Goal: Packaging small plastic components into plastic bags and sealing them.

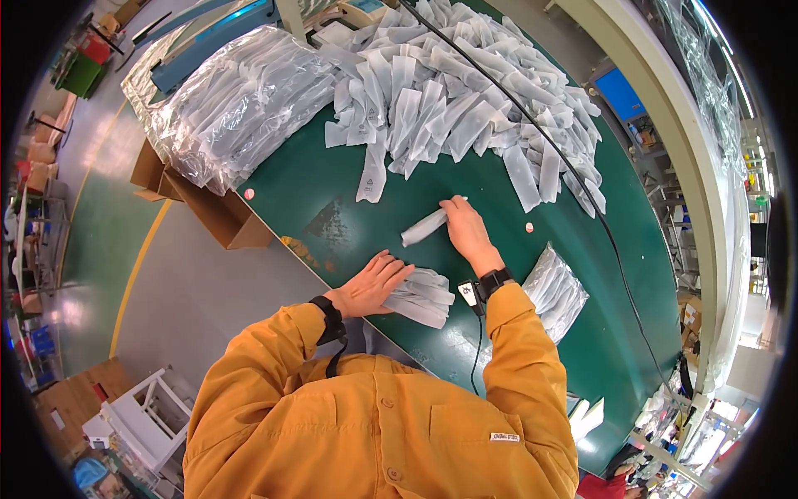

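Note:
My left hand (371,287) is at the table's near edge, its fingers over the left end of a small stack of frosted plastic sleeves (426,298); its thumb is mostly hidden. Farther out over the green tabletop, my right hand (467,231) pinches the right end of a single frosted sleeve (423,228), which slants down to the left. A large heap of similar loose sleeves (449,91) covers the far part of the table. Some in its front row show small dark print.
A clear bag full of sleeves (241,100) lies at the far left, above an open cardboard box (216,208). Another filled bag (555,293) is right of my right wrist. A black cable (540,125) crosses the heap. A white-labelled device (470,296) hangs by my right wrist.

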### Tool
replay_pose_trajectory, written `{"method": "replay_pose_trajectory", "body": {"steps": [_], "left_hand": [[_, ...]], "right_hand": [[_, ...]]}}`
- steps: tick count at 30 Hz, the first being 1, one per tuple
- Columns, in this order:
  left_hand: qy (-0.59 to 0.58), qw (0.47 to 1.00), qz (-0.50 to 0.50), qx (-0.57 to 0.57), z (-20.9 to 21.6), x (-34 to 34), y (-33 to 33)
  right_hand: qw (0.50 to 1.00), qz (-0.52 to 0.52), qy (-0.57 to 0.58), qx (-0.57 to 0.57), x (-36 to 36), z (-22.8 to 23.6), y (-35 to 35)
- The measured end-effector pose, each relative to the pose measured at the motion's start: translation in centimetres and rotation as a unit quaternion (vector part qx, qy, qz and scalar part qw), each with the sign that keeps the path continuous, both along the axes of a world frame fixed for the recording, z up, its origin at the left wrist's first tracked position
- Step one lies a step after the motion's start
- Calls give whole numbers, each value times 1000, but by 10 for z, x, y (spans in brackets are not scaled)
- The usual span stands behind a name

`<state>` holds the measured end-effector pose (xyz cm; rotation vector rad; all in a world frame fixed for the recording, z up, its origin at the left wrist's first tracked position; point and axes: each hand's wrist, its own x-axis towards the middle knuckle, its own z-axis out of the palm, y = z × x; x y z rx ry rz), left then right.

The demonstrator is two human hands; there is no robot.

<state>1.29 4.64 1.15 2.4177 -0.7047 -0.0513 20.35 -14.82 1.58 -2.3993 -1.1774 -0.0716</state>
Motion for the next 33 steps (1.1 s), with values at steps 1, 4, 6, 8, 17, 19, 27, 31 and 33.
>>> {"method": "replay_pose_trajectory", "body": {"steps": [1,4,6,8,17,19,27,31,33], "left_hand": [[9,1000,2,-5,-1,0,0],[6,1000,10,-12,0,-2,1],[-22,999,19,-18,2,-1,2],[-22,999,23,-8,19,5,3],[-14,999,-17,-26,14,26,2],[-7,998,-37,-43,6,25,1],[28,999,-34,-20,-8,20,-3],[-4,979,7,-201,-9,17,-16],[7,969,90,-230,-8,15,-26]], "right_hand": [[999,-22,30,-6,-4,-2,-4],[993,-63,94,-19,-24,-1,-10],[985,-79,154,-19,-44,-3,-15],[978,-92,187,-20,-59,-2,-22],[973,15,232,-13,-78,4,-51],[956,18,293,-25,-77,10,-56],[995,11,95,-35,-127,62,-25],[994,-7,81,-69,-137,22,-25],[994,-10,103,-37,-139,13,-25]]}}
